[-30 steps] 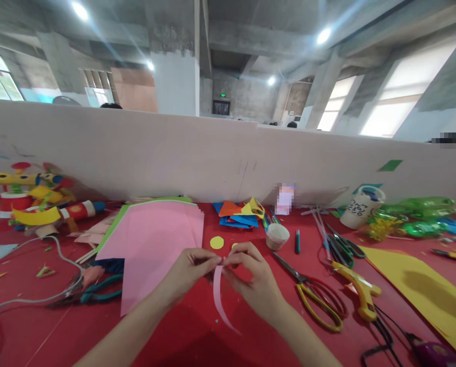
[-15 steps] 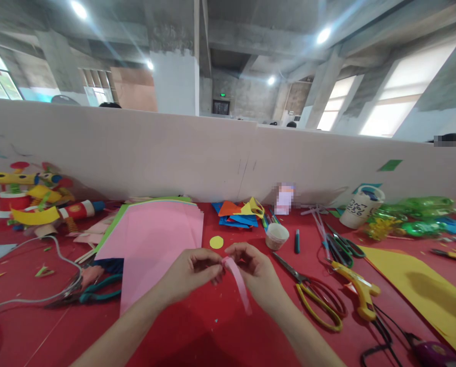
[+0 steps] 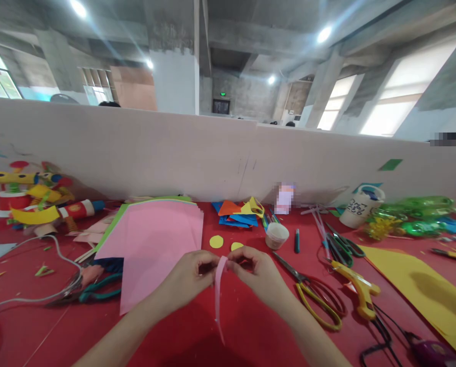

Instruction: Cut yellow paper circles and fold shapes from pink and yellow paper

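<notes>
A narrow pink paper strip hangs down between my hands over the red tabletop, its lower end loose. My left hand is closed, thumb and fingers pinching the strip near its top. On the other side, my right hand is also closed, its fingertips on the strip's upper end. Just beyond the fingers lie two yellow paper circles, one partly hidden by my right hand. Pink paper sheets are stacked beside my left hand. Scissors with red and yellow handles rest to the right of my right hand.
A white paper cup stands beyond my right hand. Right of the scissors lies a yellow glue gun, with yellow sheets farther over. Teal-handled pliers and a grey cable lie left. A white partition closes the back.
The pink strip has swung from slanting right to hanging nearly straight down, left of before. My hands have shifted slightly, and the second yellow circle now shows beyond the right hand.
</notes>
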Available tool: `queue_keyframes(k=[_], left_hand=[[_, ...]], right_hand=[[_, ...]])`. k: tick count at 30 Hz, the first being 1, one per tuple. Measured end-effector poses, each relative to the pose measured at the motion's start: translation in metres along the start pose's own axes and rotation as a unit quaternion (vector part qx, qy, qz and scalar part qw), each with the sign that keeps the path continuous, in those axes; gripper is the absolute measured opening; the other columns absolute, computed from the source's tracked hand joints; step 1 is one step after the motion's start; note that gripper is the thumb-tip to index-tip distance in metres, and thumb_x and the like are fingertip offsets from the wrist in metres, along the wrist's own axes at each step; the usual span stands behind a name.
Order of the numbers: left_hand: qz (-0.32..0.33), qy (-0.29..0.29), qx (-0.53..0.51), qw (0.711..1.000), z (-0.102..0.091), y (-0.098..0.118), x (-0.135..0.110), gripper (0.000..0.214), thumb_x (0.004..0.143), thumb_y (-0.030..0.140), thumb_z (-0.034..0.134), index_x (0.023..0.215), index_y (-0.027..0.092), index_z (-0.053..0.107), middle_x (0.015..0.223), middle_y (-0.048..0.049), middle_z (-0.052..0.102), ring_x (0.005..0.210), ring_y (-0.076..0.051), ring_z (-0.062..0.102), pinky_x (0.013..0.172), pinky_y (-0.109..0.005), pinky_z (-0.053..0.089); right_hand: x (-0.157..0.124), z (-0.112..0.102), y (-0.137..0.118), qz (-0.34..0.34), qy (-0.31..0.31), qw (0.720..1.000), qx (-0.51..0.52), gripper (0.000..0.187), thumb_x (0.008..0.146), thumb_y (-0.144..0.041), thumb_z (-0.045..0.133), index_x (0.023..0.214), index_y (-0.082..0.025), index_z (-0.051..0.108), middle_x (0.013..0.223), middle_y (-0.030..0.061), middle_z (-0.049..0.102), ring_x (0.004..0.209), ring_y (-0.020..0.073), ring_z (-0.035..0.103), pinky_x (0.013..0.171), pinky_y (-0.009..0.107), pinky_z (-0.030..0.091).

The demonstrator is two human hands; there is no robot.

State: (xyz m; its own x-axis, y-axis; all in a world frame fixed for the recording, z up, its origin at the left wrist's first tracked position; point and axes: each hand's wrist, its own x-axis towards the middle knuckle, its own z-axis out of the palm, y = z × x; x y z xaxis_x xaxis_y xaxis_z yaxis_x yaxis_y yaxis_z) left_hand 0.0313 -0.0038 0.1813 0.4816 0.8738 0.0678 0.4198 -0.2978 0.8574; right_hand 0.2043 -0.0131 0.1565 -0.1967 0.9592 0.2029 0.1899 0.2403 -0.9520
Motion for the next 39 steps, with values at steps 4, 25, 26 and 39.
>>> queue_keyframes(k=[4,25,26,39], left_hand=[[0.0,0.004,0.012,1.0,0.001,-0.004,-0.001,0.016,0.075,0.02,0.049,0.068,0.016,0.063,0.06,0.0014,0.055,0.055,-0.012,0.048,0.052,-0.02,0.035],[-0.014,0.011,-0.043,0.999,0.002,-0.009,0.001,0.013,0.073,0.025,0.052,0.069,0.016,0.06,0.062,0.0016,0.054,0.058,-0.011,0.045,0.055,-0.022,0.036],[-0.014,0.012,-0.046,0.999,0.002,-0.008,0.001,0.013,0.073,0.025,0.052,0.069,0.016,0.06,0.062,0.0018,0.054,0.057,-0.011,0.045,0.055,-0.021,0.036],[-0.09,-0.007,-0.192,0.977,0.013,-0.01,0.004,0.015,0.066,0.029,0.062,0.058,0.016,0.059,0.051,0.0024,0.056,0.048,-0.01,0.048,0.05,-0.022,0.038]], right_hand=[[0.0,0.004,0.003,-0.003,0.015,1.0,-0.016,0.01,0.075,-0.025,0.056,0.076,-0.016,0.061,0.073,0.0032,0.064,0.067,0.0151,0.059,0.062,0.027,0.047],[-0.002,0.005,-0.003,-0.005,0.005,1.0,-0.029,0.011,0.075,-0.024,0.056,0.072,-0.016,0.063,0.069,0.0028,0.063,0.064,0.0148,0.057,0.059,0.025,0.046],[-0.002,0.005,-0.003,-0.001,0.004,1.0,-0.024,0.011,0.075,-0.025,0.057,0.071,-0.016,0.062,0.067,0.0026,0.062,0.063,0.0149,0.057,0.059,0.025,0.046],[0.0,0.006,0.001,0.015,-0.007,0.995,0.1,0.016,0.072,-0.033,0.064,0.071,-0.016,0.063,0.065,0.0021,0.063,0.062,0.0152,0.059,0.06,0.026,0.047]])
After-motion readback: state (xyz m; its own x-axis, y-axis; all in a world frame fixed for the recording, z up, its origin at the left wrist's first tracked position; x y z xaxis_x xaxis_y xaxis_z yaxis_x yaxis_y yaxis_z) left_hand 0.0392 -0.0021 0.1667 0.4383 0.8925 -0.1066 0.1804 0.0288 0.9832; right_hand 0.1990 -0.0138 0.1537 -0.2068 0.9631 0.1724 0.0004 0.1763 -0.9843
